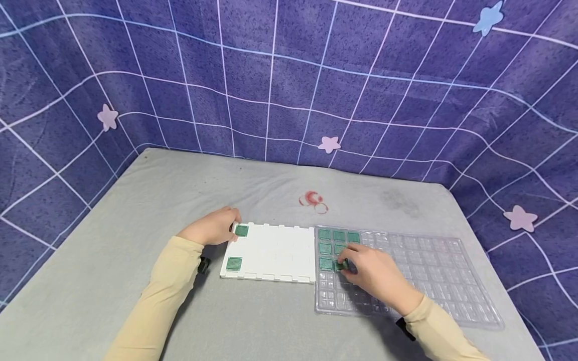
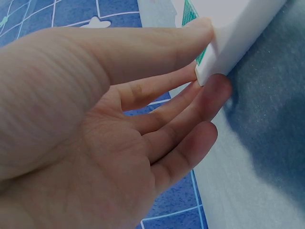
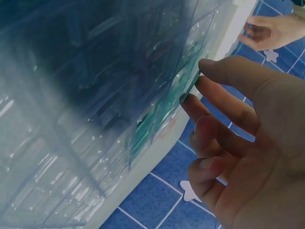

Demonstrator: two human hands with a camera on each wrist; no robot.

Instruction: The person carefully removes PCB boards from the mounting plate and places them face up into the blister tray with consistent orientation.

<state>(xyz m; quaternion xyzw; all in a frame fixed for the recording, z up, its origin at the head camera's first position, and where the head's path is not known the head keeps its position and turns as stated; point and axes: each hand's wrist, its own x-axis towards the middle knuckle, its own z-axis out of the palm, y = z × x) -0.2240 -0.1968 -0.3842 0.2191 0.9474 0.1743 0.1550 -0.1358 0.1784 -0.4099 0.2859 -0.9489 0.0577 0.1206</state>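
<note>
My left hand point(image 1: 215, 226) grips the far left corner of a white tray point(image 1: 275, 250), thumb on top and fingers at its edge. Two green circuit boards lie on that tray, one at its far left corner, another point(image 1: 234, 263) at its near left. Between thumb and fingertips, my right hand point(image 1: 377, 275) pinches a small green circuit board point(image 3: 191, 85), seen edge-on in the right wrist view. This hand is over the left part of a clear plastic tray point(image 1: 433, 281), whose left pockets hold several more green boards point(image 1: 324, 234). Part of the pinched board is hidden by my fingers.
The two trays lie side by side on a grey cloth-covered table point(image 1: 253, 321). A red mark point(image 1: 312, 198) shows on the cloth beyond them. Purple grid-patterned curtain point(image 1: 293, 80) with star shapes surrounds the back and sides.
</note>
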